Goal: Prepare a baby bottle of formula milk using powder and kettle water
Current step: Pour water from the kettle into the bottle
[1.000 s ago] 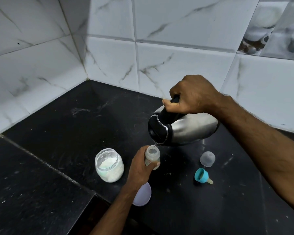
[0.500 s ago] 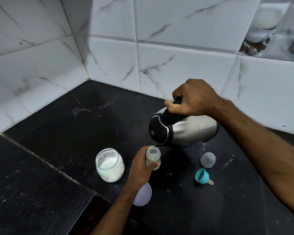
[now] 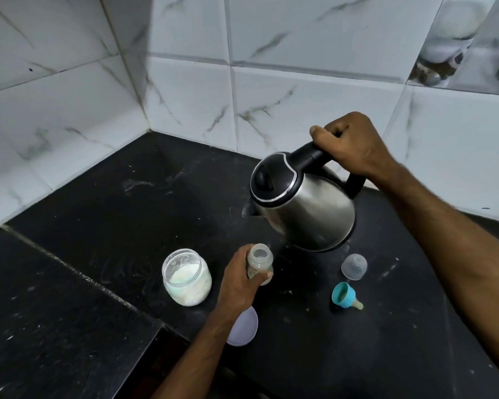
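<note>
while my right hand (image 3: 355, 145) is wrapped round the kettle (image 3: 303, 203) handle and holds it in the air, tipped only slightly, its spout sits above and apart from the baby bottle (image 3: 260, 262), with no water falling that i can see. my left hand (image 3: 239, 279) curls round the bottle, which stands upright and uncapped on the black counter (image 3: 127, 197) beside the open powder jar (image 3: 186, 276). i judge the pour is over or paused, so i'd level the kettle fully before swinging it away, keep the bottle pinned, and set the kettle down clear of the teal teat ring (image 3: 343, 295) and clear cap (image 3: 354, 266).
</note>
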Motion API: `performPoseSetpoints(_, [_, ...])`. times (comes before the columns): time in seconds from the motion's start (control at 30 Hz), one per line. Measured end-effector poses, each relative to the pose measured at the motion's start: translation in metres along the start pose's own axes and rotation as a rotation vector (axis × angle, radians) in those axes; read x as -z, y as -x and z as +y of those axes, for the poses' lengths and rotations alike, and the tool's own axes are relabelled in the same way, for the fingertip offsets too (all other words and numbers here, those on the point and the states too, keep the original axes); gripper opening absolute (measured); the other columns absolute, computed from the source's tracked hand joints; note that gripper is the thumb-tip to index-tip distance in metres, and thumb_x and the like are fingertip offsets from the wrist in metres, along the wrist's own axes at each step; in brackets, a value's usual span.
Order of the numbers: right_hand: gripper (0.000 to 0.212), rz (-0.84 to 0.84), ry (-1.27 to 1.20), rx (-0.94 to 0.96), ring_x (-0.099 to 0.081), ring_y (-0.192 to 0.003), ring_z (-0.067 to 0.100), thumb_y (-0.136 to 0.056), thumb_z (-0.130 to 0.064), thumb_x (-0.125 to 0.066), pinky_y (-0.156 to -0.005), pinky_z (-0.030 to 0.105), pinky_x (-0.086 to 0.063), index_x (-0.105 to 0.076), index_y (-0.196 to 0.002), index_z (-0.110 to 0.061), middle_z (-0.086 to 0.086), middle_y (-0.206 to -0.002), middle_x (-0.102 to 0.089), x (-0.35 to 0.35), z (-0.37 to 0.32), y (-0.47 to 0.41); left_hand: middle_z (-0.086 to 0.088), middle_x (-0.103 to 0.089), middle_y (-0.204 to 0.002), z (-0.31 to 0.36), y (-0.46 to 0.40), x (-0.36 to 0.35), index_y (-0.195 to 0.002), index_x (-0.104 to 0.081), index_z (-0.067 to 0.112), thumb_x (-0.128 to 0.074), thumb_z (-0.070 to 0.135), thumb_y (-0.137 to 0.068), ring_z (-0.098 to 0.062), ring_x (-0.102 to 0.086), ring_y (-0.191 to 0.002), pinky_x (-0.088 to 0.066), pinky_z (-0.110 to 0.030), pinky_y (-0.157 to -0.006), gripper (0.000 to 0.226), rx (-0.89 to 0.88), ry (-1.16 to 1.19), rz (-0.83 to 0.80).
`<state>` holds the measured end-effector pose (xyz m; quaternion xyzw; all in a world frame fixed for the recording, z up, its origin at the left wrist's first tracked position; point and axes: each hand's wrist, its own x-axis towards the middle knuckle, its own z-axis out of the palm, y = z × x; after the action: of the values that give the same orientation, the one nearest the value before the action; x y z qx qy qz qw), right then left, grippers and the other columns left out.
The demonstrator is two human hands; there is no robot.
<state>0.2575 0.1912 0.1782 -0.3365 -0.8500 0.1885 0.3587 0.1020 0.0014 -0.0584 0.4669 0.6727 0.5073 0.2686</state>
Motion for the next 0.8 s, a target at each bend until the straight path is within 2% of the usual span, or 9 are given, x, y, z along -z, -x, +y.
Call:
performPoseSetpoints(0.13, [0.055, 0.094, -0.102, -0.141, -0.019, -0.048, 0.015, -0.086, -0.041, -0.057, -0.050, 0.031, -0.020, -0.028, -0.050, -0.011, 0.005, -0.052, -0.020, -0.022, 0.014, -0.001, 0.014, -0.067, -0.114, 0.001, 0.000, 0.001, -0.118, -0.056, 0.034, -0.083, 0.017, -0.078, -0.002, -0.063, -0.108, -0.053, -0.030, -0.094, 0.051, -0.004, -0.012, 0.008])
performPoseSetpoints(0.27, [0.063, 0.146, -0.239, -0.253, -0.023, -0.051, 0.022, -0.083, -0.048, -0.058, -0.052, 0.033, -0.022, -0.031, -0.051, -0.001, 0.008, -0.053, -0.023, -0.048, 0.027, 0.001, 0.018, -0.068, -0.111, 0.002, 0.000, 0.001, -0.118, -0.058, 0.032, -0.083, 0.017, -0.078, -0.003, -0.064, -0.106, -0.054, -0.032, -0.093, 0.050, 0.002, -0.016, 0.012])
performPoseSetpoints(0.37, [0.059, 0.192, -0.331, -0.322, -0.023, -0.051, 0.022, -0.084, -0.047, -0.059, -0.051, 0.032, -0.022, -0.033, -0.049, -0.008, 0.006, -0.051, -0.023, -0.063, 0.031, 0.000, 0.023, -0.067, -0.111, 0.003, 0.000, 0.001, -0.117, -0.057, 0.035, -0.083, 0.017, -0.078, -0.002, -0.064, -0.106, -0.054, -0.030, -0.093, 0.050, 0.004, -0.017, 0.008])
performPoseSetpoints(0.43, [0.058, 0.222, -0.382, -0.354, -0.024, -0.050, 0.021, -0.084, -0.047, -0.060, -0.050, 0.031, -0.022, -0.028, -0.046, -0.016, 0.002, -0.049, -0.022, -0.072, 0.033, -0.003, 0.023, -0.067, -0.111, 0.004, 0.000, 0.001, -0.117, -0.057, 0.036, -0.083, 0.016, -0.078, -0.002, -0.064, -0.105, -0.054, -0.030, -0.093, 0.051, 0.007, -0.013, 0.006])
performPoseSetpoints(0.57, [0.063, 0.238, -0.451, -0.402, -0.022, -0.044, 0.015, -0.088, -0.042, -0.061, -0.046, 0.028, -0.021, -0.022, -0.042, -0.023, -0.007, -0.042, -0.019, -0.091, 0.032, -0.007, 0.016, -0.069, -0.112, 0.002, 0.000, 0.001, -0.121, -0.058, 0.029, -0.082, 0.019, -0.077, -0.005, -0.065, -0.107, -0.055, -0.036, -0.094, 0.051, 0.020, -0.008, 0.005])
performPoseSetpoints(0.8, [0.062, 0.247, -0.531, -0.456, -0.028, -0.047, 0.022, -0.084, -0.048, -0.060, -0.050, 0.032, -0.027, -0.026, -0.040, -0.023, 0.004, -0.047, -0.026, -0.128, 0.034, -0.005, 0.014, -0.069, -0.114, 0.004, 0.000, 0.001, -0.121, -0.059, 0.028, -0.081, 0.018, -0.077, -0.009, -0.065, -0.110, -0.054, -0.041, -0.096, 0.050, 0.027, -0.012, -0.003])
